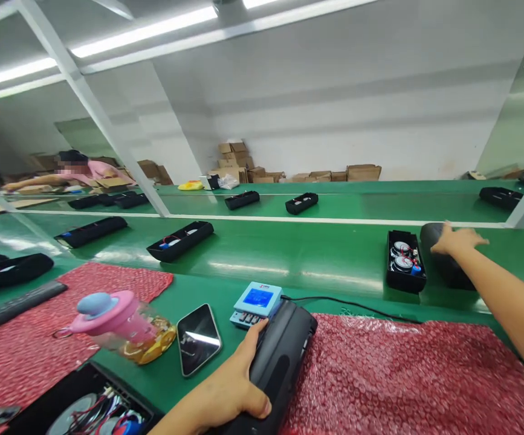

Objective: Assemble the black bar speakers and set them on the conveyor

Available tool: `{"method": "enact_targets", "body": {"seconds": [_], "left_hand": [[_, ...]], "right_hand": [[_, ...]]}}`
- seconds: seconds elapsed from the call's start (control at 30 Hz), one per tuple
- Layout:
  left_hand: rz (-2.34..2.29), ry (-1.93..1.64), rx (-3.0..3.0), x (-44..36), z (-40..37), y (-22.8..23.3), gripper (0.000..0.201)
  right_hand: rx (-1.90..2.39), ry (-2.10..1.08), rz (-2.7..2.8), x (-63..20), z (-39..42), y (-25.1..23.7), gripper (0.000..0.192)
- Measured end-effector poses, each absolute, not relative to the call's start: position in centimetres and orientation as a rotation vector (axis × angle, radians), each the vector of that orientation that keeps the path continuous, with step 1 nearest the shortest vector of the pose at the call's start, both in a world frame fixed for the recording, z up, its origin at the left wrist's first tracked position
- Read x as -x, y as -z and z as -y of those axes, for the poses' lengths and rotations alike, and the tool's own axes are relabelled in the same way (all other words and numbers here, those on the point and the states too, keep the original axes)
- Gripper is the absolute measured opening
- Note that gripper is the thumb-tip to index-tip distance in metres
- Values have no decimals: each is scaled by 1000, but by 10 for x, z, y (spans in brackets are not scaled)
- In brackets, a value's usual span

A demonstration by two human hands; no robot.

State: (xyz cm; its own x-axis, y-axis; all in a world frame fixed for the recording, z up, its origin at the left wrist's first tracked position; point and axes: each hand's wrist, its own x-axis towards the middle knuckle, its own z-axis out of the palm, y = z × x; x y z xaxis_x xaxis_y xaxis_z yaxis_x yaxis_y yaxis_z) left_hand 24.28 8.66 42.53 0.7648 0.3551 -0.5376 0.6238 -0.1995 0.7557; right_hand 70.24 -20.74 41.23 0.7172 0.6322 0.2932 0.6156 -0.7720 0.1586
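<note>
My left hand [232, 386] is wrapped over a dark grey speaker [284, 353], thumb on its near side and a finger stretched along its far side. That speaker lies tilted at the edge of red bubble wrap [407, 374], its far end against a light blue tester [257, 302] with a lit blue screen. Out to the right, my right hand [459, 241] has its fingers spread over another dark speaker housing [443, 260] on the green belt; its hidden underside leaves the grip unclear. Beside it stands an open black housing [405, 266] showing two round drivers and red wires.
A phone [199, 339] and a pink-lidded bottle [126, 326] lie left of the tester. An open housing with wires [93, 411] sits at the front left. A black cable [347, 300] crosses the bench. White frame posts [93, 109] rise ahead. A person in pink [98, 169] works far left.
</note>
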Motion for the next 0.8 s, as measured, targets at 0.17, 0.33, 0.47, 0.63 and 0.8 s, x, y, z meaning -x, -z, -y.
{"method": "enact_targets", "body": {"seconds": [0.17,0.33,0.47,0.63,0.8], "left_hand": [[-752,308,-1794,-246,-83,-430,114],[-752,306,-1858,-247,-79,-431,112],[-748,299,-1917,-247,-76,-432,112],[-752,303,-2049,-247,-72,-434,115],[-757,277,-2057,-249,-76,-429,121]], "right_hand": [[-2563,-135,-1366,-697,194,-403,7],[-2365,13,-1453,-658,175,-422,18],[-2332,36,-1469,-597,156,-439,18],[-2356,85,-1502,-518,187,-454,24],[-2616,341,-1748,-479,271,-414,26]]}}
